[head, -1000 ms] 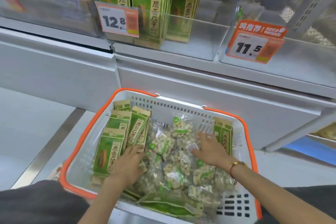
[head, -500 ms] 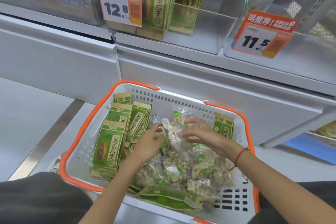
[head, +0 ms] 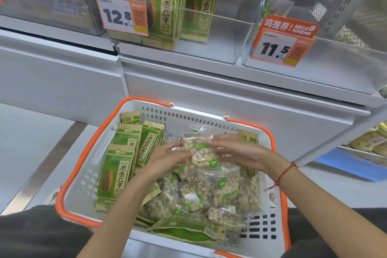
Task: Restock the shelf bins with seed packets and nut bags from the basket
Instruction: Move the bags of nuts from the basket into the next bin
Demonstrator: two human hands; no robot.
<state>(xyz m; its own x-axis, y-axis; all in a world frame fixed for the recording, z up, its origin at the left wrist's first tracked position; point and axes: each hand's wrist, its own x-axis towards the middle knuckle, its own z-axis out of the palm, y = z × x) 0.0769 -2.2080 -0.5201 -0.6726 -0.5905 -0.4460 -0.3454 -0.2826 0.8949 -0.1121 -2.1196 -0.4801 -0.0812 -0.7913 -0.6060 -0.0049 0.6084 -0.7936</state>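
Held item: clear plastic bag of pale nuts [head: 199, 153], lifted just above the pile in the white basket with orange rim [head: 88, 153].
Left hand [head: 167, 159]: fingers curled, pinching the bag's left edge.
Right hand [head: 240, 151]: fingers fairly straight along the bag's right side; grip unclear.
Basket's left side: green paper seed packets [head: 115, 174], standing upright.
Shelf: clear plastic bin [head: 219, 31] holding matching packets.

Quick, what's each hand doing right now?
Left hand: holding the clear nut bag by its left side.
Right hand: holding the same nut bag by its right side.
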